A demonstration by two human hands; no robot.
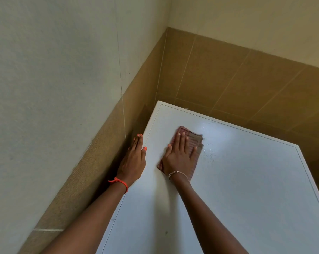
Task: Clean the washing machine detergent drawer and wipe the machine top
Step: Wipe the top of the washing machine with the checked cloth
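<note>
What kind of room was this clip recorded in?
Probably a laundry corner: a white washing machine top sits against tan wall tiles, and the right hand presses a cloth flat on it.

Home laundry corner: white washing machine top (237, 180) set into a corner, brown wall tiles (228, 76) below pale painted wall (54, 70)

Pale walls (54, 70) meet at the far corner above a band of tan tiles (228, 79); the light is soft, perhaps daylight.
</note>
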